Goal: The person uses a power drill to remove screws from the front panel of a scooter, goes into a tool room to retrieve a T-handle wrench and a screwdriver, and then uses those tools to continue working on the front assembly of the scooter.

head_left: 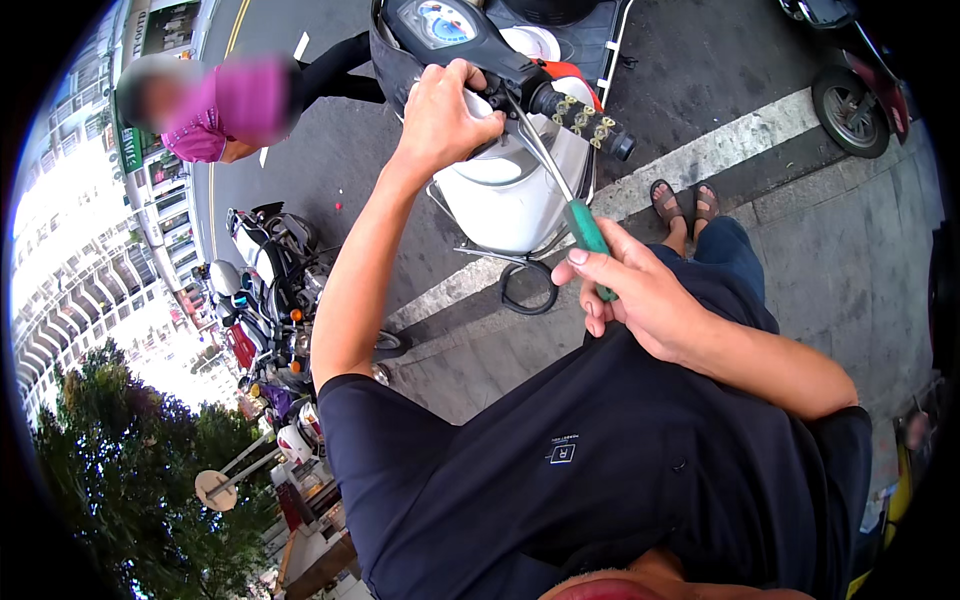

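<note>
My left hand is on the handlebar of a white and black scooter, its fingers bent around the dark housing beside the grip. What lies under those fingers is partly hidden. In my right hand is a screwdriver with a green handle and a long metal shaft. The shaft slants up and left, and its tip reaches the housing next to my left thumb; the exact contact point is too small to make out. Beside it sticks out the patterned handlebar grip. A round dial sits in the dash above.
A person in a purple top stands beyond the scooter, at the left. Parked motorcycles line the left side. Another scooter's wheel is at the upper right. A black loop hangs by the white scooter, over a painted road line.
</note>
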Demonstrator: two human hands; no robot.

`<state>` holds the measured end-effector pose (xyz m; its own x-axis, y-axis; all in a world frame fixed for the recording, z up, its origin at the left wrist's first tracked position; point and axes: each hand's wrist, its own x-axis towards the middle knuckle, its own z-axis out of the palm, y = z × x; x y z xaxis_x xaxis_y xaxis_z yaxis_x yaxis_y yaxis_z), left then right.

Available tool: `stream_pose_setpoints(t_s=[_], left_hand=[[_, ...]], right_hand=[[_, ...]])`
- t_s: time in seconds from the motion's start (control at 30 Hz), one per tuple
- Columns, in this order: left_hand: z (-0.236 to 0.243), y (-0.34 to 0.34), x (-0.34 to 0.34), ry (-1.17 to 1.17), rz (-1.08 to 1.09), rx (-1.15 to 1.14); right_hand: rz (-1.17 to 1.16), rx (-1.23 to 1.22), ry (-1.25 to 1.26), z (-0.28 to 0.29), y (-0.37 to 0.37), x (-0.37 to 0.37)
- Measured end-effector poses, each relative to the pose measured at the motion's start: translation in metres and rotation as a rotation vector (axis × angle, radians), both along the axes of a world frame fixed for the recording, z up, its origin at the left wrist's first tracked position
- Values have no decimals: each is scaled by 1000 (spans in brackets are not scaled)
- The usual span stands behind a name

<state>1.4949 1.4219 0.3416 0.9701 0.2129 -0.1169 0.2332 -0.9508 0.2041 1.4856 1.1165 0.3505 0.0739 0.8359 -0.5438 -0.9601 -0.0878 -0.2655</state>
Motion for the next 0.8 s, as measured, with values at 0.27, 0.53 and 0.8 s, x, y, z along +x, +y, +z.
stream_pose_setpoints(t_s=[0.27,0.53,0.8], left_hand=[[2,-3,0,-21,-41,19],[1,-2,-2,-23,-36,22],[1,-1,-1,-17,-56,7]], right_hand=[[11,-24,92,-20,18,-12],[45,-90,-459,-37,26,-24],[-5,229,293,-30,9,0]])
